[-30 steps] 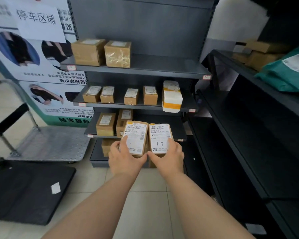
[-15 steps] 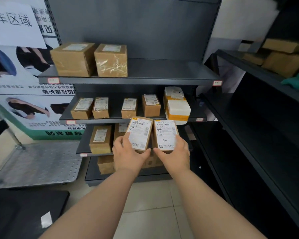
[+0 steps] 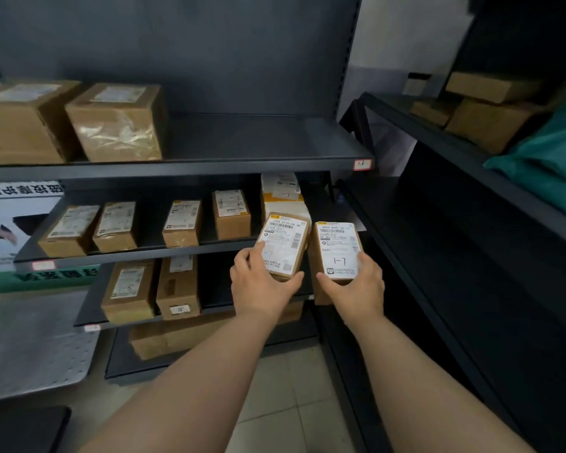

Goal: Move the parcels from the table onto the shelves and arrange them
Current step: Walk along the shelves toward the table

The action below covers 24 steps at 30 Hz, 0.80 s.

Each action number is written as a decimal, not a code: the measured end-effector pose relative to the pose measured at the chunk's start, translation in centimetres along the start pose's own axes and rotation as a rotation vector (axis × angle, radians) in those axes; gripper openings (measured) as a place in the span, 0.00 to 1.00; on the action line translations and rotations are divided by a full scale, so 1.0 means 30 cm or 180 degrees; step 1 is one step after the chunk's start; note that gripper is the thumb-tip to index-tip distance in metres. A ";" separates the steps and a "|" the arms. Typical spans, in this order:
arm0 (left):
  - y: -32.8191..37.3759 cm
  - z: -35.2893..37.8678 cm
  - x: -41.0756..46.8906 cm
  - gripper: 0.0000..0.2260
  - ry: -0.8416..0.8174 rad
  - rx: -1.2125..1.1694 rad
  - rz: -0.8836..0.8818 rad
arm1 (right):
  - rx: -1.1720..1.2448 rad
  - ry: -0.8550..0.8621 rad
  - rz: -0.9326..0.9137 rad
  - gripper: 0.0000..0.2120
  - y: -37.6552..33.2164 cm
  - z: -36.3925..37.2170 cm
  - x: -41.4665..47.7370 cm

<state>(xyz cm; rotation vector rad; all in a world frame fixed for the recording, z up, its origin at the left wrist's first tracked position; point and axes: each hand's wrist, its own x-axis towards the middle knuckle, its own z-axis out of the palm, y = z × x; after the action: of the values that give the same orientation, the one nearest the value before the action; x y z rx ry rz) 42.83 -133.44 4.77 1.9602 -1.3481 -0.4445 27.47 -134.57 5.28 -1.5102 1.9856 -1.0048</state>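
Parcels: two small labelled boxes are being held side by side at centre frame, in front of the right end of the shelving unit [image 3: 242, 165]. The left parcel [image 3: 283, 245] is being gripped by the left hand [image 3: 262, 286], thumb laid on the label and fingers curled round the lower end. The right parcel [image 3: 337, 250], hand-marked "1-7", is being gripped the same way by the right hand [image 3: 353, 289]. Both are being kept label-up and tilted. Whether either is touching a shelf cannot be told.

Elsewhere:
- Second shelf [image 3: 138, 253], centre left, is being occupied by four small boxes [image 3: 182, 223] in a row, plus a white-and-yellow parcel [image 3: 283, 197] just behind the held ones.
- Top shelf, upper left: two large cartons [image 3: 118, 122] are being stored side by side.
- Third shelf, left of the hands: two upright boxes [image 3: 129, 289].
- Side rack [image 3: 438, 132], upper right: a green mailer bag [image 3: 543, 171] and more cartons.
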 end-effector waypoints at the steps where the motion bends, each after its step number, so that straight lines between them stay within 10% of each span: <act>1: 0.034 0.038 0.014 0.42 0.0012 0.0070 0.0001 | -0.0023 0.0012 0.0015 0.44 0.022 -0.025 0.052; 24: 0.422 0.534 0.432 0.32 -0.0450 0.2279 0.0621 | -0.0197 0.0024 0.0215 0.45 0.294 -0.121 0.627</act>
<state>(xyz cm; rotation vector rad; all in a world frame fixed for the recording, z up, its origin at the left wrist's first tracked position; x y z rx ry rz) 29.46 -153.58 4.13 2.3426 -1.9600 0.0118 13.68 -150.25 2.23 -1.4628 2.0761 -0.9309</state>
